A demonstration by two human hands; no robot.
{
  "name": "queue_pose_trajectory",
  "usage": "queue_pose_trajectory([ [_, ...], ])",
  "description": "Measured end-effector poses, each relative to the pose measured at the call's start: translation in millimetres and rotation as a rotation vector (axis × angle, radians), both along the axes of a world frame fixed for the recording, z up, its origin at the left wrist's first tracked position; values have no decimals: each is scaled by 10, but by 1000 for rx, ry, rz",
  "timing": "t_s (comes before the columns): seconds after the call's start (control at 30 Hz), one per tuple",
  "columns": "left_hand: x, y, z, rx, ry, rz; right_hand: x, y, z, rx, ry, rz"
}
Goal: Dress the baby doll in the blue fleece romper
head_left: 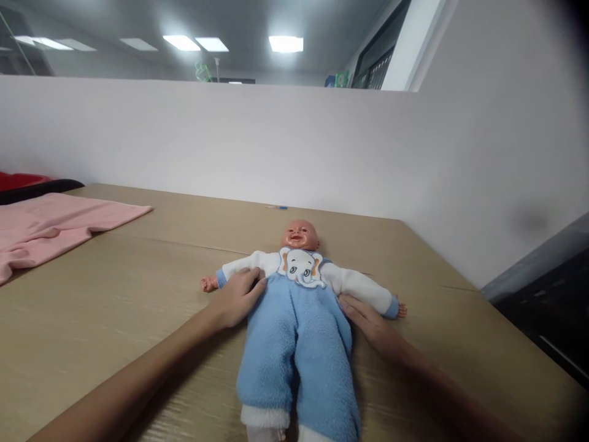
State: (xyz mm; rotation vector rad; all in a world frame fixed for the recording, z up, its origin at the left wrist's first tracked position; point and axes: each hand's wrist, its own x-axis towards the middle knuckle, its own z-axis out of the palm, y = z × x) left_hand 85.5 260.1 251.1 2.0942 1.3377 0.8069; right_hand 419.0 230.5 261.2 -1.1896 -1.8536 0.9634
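Note:
A baby doll (300,310) lies on its back on the table, head toward the wall and arms spread out. It wears a fluffy blue and white suit with an elephant bib (301,267) at the chest. My left hand (240,296) grips the doll's side below the armpit, its thumb against the blue cloth. On the opposite side, my right hand (368,320) holds the torso beneath the doll's outstretched arm; part of its fingers is hidden. The doll's feet run out of view at the bottom.
The wooden table (151,288) reaches to a white wall (221,141). A pink cloth (59,224) lies at the left, in front of a red container (21,180) beside a black rim. Near the wall lies a thin blue-and-white pen-like item (278,207). Something dark stands beyond the right edge.

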Motion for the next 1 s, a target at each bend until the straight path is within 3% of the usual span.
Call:
queue_pose_trajectory([
  [0.17, -77, 45, 16, -285, -269, -132, 54, 10, -103, -231, 312, 2],
  [0.3, -102, 79, 63, -464, -400, -142, -12, 6, -159, -363, 596, -73],
  [0.53, -102, 66, 162, -492, -454, -127, -8, 122, -310, -164, 561, -288],
  [0.67, -132, 119, 83, -509, -517, -126, 21, 183, -362, -140, 455, -288],
  [0.73, -133, 141, 6, -449, -490, -132, 18, 190, -361, -114, 374, -271],
  [0.87, -86, 111, -116, -130, -234, -41, 2, 145, -351, -29, 228, -267],
  [1.0, -22, 72, -65, 170, -27, 42, 75, 81, -266, 50, 65, -255],
])
